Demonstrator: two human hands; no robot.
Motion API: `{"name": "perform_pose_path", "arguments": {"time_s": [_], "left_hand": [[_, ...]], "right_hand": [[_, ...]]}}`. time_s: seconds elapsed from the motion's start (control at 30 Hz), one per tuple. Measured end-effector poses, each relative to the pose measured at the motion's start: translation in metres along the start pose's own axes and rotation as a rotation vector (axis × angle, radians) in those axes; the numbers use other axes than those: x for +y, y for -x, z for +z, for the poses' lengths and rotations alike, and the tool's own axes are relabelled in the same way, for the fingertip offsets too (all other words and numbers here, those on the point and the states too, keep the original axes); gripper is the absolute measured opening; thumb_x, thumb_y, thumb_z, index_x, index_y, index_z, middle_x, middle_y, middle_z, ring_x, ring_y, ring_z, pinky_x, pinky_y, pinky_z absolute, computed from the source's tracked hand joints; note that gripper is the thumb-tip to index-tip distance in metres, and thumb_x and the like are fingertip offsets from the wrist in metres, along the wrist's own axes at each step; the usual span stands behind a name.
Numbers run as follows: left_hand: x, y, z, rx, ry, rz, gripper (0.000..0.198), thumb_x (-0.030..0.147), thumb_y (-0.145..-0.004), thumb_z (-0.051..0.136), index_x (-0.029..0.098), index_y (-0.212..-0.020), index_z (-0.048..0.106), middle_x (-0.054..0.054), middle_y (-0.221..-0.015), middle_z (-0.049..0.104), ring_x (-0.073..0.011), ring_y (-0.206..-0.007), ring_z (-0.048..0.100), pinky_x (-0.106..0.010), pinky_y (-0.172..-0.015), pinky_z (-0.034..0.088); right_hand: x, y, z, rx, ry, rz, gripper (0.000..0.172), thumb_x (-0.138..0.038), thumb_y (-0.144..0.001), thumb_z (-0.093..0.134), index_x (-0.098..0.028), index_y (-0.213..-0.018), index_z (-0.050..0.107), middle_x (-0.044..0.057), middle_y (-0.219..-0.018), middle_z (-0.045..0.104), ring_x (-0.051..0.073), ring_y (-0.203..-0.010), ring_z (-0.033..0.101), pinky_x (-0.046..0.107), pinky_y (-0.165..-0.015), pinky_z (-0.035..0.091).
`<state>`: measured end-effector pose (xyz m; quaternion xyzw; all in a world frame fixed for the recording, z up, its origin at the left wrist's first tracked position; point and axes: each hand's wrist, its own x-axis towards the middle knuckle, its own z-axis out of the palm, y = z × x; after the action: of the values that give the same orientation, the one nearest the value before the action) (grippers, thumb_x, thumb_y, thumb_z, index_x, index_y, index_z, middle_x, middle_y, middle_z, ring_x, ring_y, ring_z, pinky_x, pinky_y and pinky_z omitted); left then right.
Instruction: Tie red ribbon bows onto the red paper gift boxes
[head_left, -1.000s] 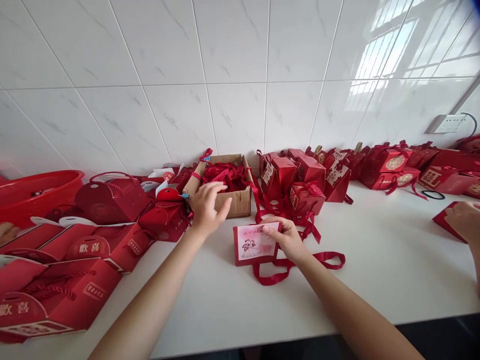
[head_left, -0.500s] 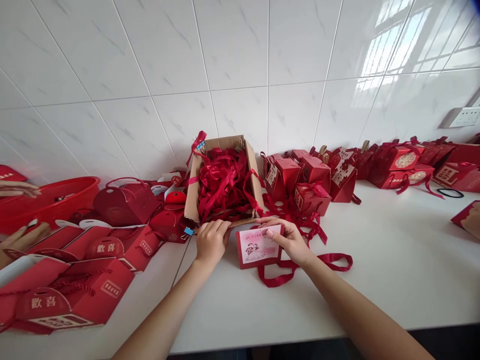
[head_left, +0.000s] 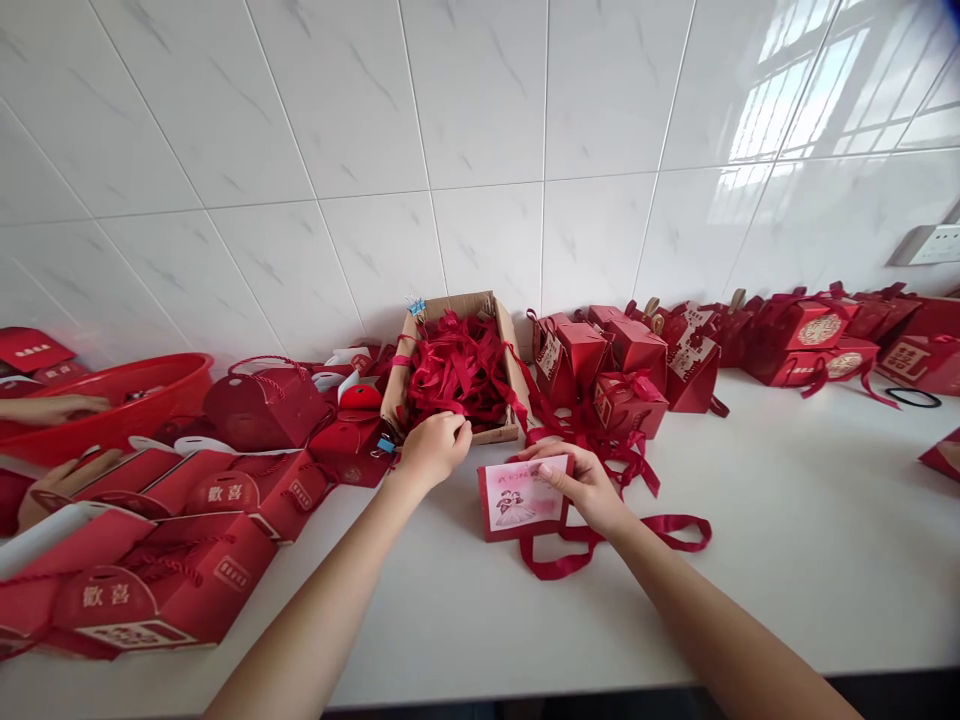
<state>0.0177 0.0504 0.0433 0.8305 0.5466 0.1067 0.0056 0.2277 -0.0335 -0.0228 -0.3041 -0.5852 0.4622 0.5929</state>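
My right hand [head_left: 581,485] grips a small red gift box [head_left: 489,505], thumb on the front and fingers behind its top edge. A pink card [head_left: 517,495] with a drawn couple in wedding dress shows on the box's front. Just above the front edge of a cardboard box [head_left: 517,345], my left hand [head_left: 435,447] is closed with curled fingers; what they hold, if anything, is hidden. Tangled red ribbons [head_left: 461,365] fill the cardboard box. A looped red ribbon [head_left: 559,570] lies on the white table below the small box.
Red gift boxes [head_left: 217,575] with rope handles crowd the left. Behind them, another person's hand [head_left: 71,408] reaches into a red basin [head_left: 184,385]. More red boxes [head_left: 806,335] line the tiled wall at right, near a black ring [head_left: 911,397]. Blue clips [head_left: 386,443] sit on the cardboard box.
My left hand has lifted slightly from the cardboard box's front edge towards the ribbons. The ribbon end at the back left clip no longer stands up. My right hand keeps its hold.
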Motion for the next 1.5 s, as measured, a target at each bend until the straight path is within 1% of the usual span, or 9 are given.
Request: {"name": "perform_pose_path", "arguments": {"time_s": [0.17,0.27,0.43,0.53,0.7,0.93,1.13,1.27,1.5], "left_hand": [[-0.009,-0.027,-0.012,-0.214,0.059,0.023,0.043,0.03,-0.087,0.027,0.024,-0.106,0.064,-0.007,-0.119,0.064,-0.0258,-0.111,0.057,-0.033,-0.085,0.043],[-0.016,-0.036,-0.015,-0.305,0.096,-0.007,0.051,0.036,-0.085,0.03,0.025,-0.13,0.051,-0.009,-0.132,0.057,-0.0293,-0.122,0.051,-0.036,-0.09,0.042],[-0.017,-0.042,-0.009,-0.382,0.172,-0.054,0.075,0.037,-0.077,0.04,0.018,-0.148,0.025,-0.015,-0.139,0.05,-0.0297,-0.111,0.06,-0.031,-0.079,0.046],[-0.016,-0.04,-0.006,-0.385,0.214,-0.056,0.079,0.036,-0.076,0.039,0.017,-0.15,0.018,-0.014,-0.142,0.046,-0.0274,-0.107,0.062,-0.03,-0.076,0.047],[-0.015,-0.039,-0.008,-0.392,0.254,-0.048,0.079,0.032,-0.074,0.04,0.017,-0.149,0.02,-0.011,-0.148,0.039,-0.0257,-0.114,0.058,-0.027,-0.08,0.046],[-0.015,-0.038,-0.006,-0.397,0.264,-0.045,0.072,0.033,-0.073,0.044,0.019,-0.143,0.033,-0.012,-0.128,0.06,-0.0246,-0.097,0.064,-0.027,-0.071,0.046],[-0.02,-0.046,-0.001,-0.372,0.213,-0.083,0.04,0.037,-0.074,0.041,0.015,-0.102,0.06,-0.013,-0.105,0.068,-0.0261,-0.089,0.063,-0.03,-0.069,0.045],[-0.018,-0.049,-0.001,-0.392,0.205,-0.031,0.026,0.033,-0.075,0.041,0.019,-0.077,0.062,-0.009,-0.102,0.07,-0.0234,-0.09,0.062,-0.029,-0.077,0.045],[-0.017,-0.047,-0.002,-0.363,0.204,-0.044,0.024,0.033,-0.075,0.042,0.019,-0.079,0.061,-0.009,-0.102,0.069,-0.0241,-0.09,0.062,-0.03,-0.072,0.044]], "right_hand": [[-0.002,0.0,0.001,0.009,-0.002,0.024,0.02,-0.037,-0.081,0.067,-0.02,-0.091,0.069,0.007,-0.106,0.067,0.02,-0.097,0.063,0.03,-0.078,0.052],[-0.004,0.001,0.002,0.009,0.02,0.024,0.022,-0.038,-0.081,0.067,-0.02,-0.092,0.07,0.008,-0.106,0.067,0.021,-0.099,0.062,0.031,-0.079,0.052],[-0.003,0.001,0.003,-0.003,0.01,0.022,0.021,-0.037,-0.081,0.067,-0.02,-0.093,0.07,0.008,-0.107,0.066,0.02,-0.097,0.062,0.029,-0.078,0.052],[-0.001,0.0,0.003,-0.005,-0.025,0.036,0.021,-0.037,-0.081,0.067,-0.019,-0.092,0.07,0.007,-0.106,0.066,0.019,-0.094,0.063,0.028,-0.075,0.052],[-0.001,0.0,0.003,0.003,-0.018,0.037,0.023,-0.039,-0.081,0.067,-0.019,-0.092,0.07,0.008,-0.106,0.066,0.019,-0.095,0.063,0.029,-0.076,0.052],[-0.001,0.0,0.003,0.001,0.02,0.021,0.024,-0.04,-0.079,0.069,-0.019,-0.09,0.07,0.007,-0.101,0.068,0.019,-0.093,0.062,0.029,-0.078,0.051],[-0.002,-0.001,0.003,0.004,0.053,0.021,0.025,-0.042,-0.08,0.066,-0.019,-0.092,0.07,0.007,-0.1,0.068,0.019,-0.092,0.063,0.03,-0.077,0.051],[-0.003,-0.001,0.004,0.01,0.033,0.027,0.026,-0.042,-0.077,0.069,-0.019,-0.09,0.071,0.007,-0.098,0.068,0.02,-0.092,0.063,0.03,-0.078,0.051],[-0.005,-0.001,0.005,0.014,0.014,0.035,0.027,-0.042,-0.075,0.072,-0.019,-0.089,0.071,0.007,-0.096,0.069,0.019,-0.089,0.063,0.029,-0.076,0.051]]}}
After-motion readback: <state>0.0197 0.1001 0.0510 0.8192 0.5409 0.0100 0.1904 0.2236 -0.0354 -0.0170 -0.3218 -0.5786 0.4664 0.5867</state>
